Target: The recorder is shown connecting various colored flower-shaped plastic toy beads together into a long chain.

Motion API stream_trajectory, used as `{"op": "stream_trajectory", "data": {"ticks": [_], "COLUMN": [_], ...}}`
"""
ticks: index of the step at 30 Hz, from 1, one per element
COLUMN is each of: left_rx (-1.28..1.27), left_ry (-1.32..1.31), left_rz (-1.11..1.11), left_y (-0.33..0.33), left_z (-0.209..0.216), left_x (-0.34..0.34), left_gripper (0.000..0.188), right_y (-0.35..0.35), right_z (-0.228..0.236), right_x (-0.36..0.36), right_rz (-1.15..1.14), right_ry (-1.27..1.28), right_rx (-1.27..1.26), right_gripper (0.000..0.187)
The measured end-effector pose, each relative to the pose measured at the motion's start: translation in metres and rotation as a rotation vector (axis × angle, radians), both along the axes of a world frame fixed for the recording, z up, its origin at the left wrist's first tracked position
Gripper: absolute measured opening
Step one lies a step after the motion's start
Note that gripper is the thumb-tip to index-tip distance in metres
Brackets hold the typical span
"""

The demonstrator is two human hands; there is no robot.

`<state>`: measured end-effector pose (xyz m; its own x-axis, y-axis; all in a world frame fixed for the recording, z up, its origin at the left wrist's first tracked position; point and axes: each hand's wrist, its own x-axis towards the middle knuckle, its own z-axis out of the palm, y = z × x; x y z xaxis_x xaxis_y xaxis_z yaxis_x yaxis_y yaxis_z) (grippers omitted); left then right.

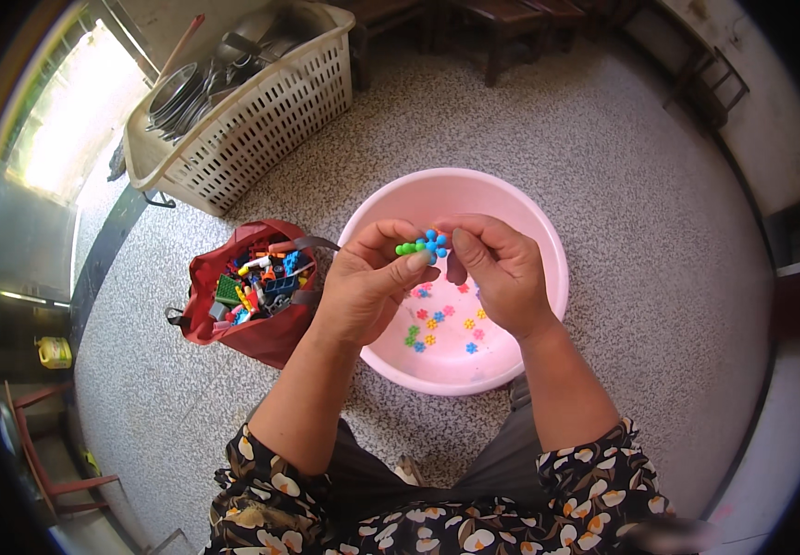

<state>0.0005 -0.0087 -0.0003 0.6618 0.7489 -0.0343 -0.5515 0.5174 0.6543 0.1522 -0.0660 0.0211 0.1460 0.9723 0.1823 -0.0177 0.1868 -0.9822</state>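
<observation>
Both hands are raised over a pink plastic basin (552,305). My left hand (363,287) pinches a green knobbed building piece (407,249) that sits against a blue flower-shaped building piece (433,244). My right hand (508,273) is closed at the blue piece's right side, thumb and fingertips together. A bit of orange-red shows by its fingertips; whether it is a separate piece I cannot tell. On the basin's bottom lie several small flower-shaped pieces in pink, yellow, blue and green, such as a blue one (472,348). The hands hide part of the basin.
Left of the basin stands a red fabric bag (275,344) full of mixed toy bricks (254,282). Behind it, a large white slotted crate (252,139) holds pans and utensils. Wooden stools (497,37) line the far wall, and a wooden chair (48,453) stands at the lower left.
</observation>
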Motion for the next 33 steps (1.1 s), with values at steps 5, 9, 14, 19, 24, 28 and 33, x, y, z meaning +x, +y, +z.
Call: {"op": "stream_trajectory", "data": {"ticks": [5,9,14,19,24,28,33], "left_rx": [-0.008,-0.007,0.011,-0.008,0.009,0.038,0.034], "left_ry": [0.024,0.04,0.062,0.066,0.096,0.11,0.095], "left_rz": [-0.01,-0.014,-0.012,0.0,0.015,0.01,-0.004], "left_y": [-0.002,-0.003,-0.003,-0.003,-0.004,-0.005,-0.004], "left_z": [0.005,0.004,0.005,0.005,0.005,0.004,0.001], "left_x": [-0.001,-0.002,-0.003,-0.004,-0.005,-0.005,-0.005], "left_gripper": [0.03,0.034,0.035,0.037,0.037,0.036,0.034], "right_y": [-0.002,-0.003,-0.003,-0.003,-0.004,-0.005,-0.005], "right_z": [0.009,0.009,0.01,0.009,0.009,0.007,0.004], "right_x": [0.005,0.01,0.011,0.008,0.006,0.006,0.005], "right_rz": [-0.069,-0.052,0.015,0.045,0.053,0.074,0.07], "right_ry": [0.082,0.177,0.179,0.23,0.134,0.065,0.021], "right_rx": [-0.057,-0.109,-0.113,-0.08,-0.045,-0.028,0.011], "right_gripper": [0.023,0.025,0.02,0.016,0.016,0.018,0.019]}}
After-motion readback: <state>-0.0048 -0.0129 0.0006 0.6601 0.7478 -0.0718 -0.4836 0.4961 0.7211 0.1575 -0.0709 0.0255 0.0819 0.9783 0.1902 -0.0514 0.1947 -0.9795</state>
